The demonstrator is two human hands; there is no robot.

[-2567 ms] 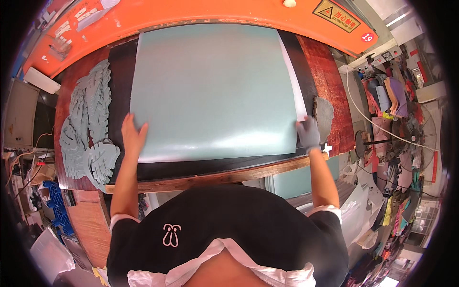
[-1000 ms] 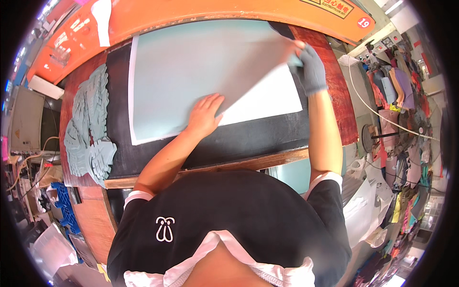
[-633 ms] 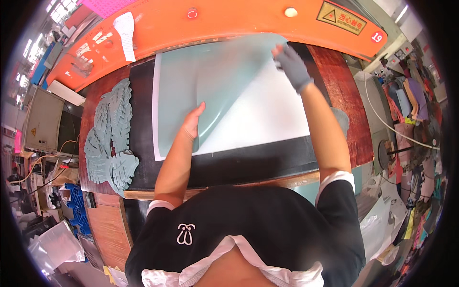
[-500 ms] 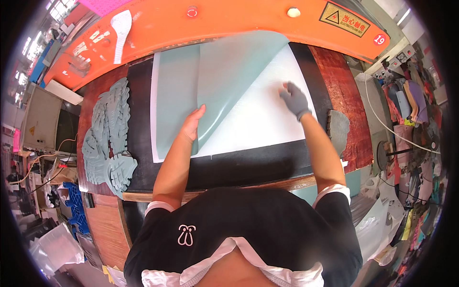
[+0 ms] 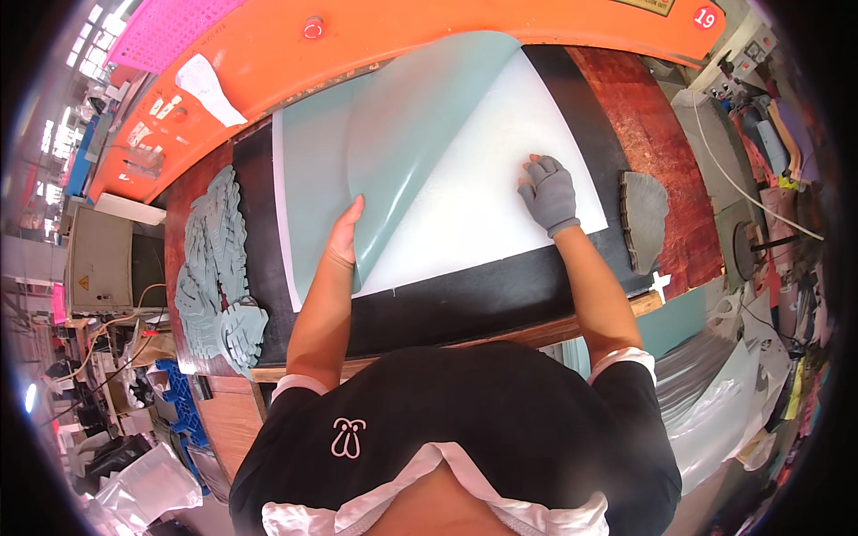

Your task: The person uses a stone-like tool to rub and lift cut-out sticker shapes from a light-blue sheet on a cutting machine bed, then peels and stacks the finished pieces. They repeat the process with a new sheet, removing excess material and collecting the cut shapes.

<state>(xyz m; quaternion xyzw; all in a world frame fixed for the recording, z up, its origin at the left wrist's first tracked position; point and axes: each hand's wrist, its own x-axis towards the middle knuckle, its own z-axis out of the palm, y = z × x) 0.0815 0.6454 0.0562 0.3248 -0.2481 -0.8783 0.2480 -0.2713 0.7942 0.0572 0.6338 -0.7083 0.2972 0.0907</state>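
A thin grey-green sheet (image 5: 313, 161) lies over a white sheet (image 5: 474, 188), its right side folded back leftward in a glossy curl. Bare, my left hand (image 5: 347, 234) rests against the lower end of this fold, fingers stretched upward along it. My right hand (image 5: 549, 195), in a grey fingerless glove, is over the right part of the white sheet. Its fingers are slightly bent and apart, and nothing shows in them. Both sheets are on a black board (image 5: 429, 308).
Grey-green cut pieces (image 5: 214, 259) are heaped at the left, and a stack of grey pieces (image 5: 643, 219) stands at the right. An orange machine beam (image 5: 384, 27) spans the far side. Clear plastic sheeting (image 5: 715, 384) hangs at the lower right.
The view has turned somewhat. My right hand has come lower on the white sheet and is no longer blurred. My left hand stays at the fold, which has a broader curl.
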